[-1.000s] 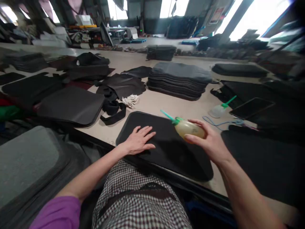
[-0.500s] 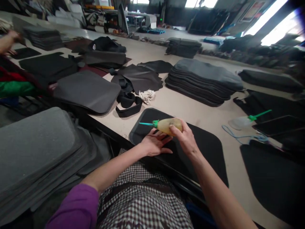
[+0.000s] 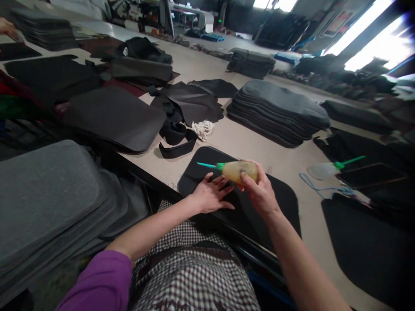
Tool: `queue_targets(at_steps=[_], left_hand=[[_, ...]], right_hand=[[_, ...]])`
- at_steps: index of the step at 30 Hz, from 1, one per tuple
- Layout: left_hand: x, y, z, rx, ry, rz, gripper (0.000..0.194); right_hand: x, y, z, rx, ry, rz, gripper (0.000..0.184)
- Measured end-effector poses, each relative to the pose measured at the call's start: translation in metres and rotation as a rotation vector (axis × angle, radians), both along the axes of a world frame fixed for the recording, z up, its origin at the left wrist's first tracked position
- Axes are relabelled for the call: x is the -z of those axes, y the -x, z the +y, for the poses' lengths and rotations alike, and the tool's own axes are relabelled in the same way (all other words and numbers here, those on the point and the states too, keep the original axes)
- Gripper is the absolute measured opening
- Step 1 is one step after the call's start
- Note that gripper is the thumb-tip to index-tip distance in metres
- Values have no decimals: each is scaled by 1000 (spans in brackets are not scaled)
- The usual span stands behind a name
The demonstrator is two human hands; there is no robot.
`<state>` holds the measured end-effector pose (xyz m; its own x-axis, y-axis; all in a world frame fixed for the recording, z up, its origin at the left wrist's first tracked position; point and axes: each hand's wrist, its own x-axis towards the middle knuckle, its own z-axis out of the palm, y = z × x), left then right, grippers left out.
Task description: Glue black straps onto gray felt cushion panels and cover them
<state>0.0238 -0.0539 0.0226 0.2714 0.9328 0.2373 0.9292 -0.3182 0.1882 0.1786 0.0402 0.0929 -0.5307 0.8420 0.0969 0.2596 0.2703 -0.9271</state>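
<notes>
My right hand (image 3: 262,190) is wrapped round a squeeze bottle (image 3: 238,172) of yellowish liquid with a green cap. The bottle is tilted almost level, its thin blue-green nozzle pointing left. Beneath it lies a black rounded panel (image 3: 275,194) at the table's front edge. My left hand (image 3: 212,194) rests on that panel with its fingers spread, just under the bottle's cap end. The bottle hides part of the left fingertips.
A stack of dark panels (image 3: 275,112) stands behind. Black straps (image 3: 178,142) and a white cloth bundle (image 3: 202,129) lie left of it. At right are a second bottle (image 3: 322,170) and a blue cord (image 3: 314,185). Grey panels (image 3: 48,177) are stacked at left. Another person's hand (image 3: 7,28) shows far left.
The right hand has brought the squeeze bottle leftward over the left hand, then slightly back right. My left hand stays on the panel. The view has turned left to right.
</notes>
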Motion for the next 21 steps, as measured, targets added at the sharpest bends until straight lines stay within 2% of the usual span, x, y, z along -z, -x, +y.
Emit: queue_targets(at_steps=[3,7,13,17,21], left_hand=[[1,1,-1,-1,17,14,75],[1,0,1,-10,143,-7,77],[6,-3,-2,-88,193,-100,86],[14,-4,-4,-86,199,-139,79],[13,-4,-4,-71,236,-174,74]], right_hand=[[-1,6,-4,-12,42,94,64],[-2,16,-11,-82,-8,98,64],[-2,25,-15,-273,-117,-28,67],[-5,29,-15,-342,-181,-98,68],[-11,32,-14,-394,-231,-138,65]])
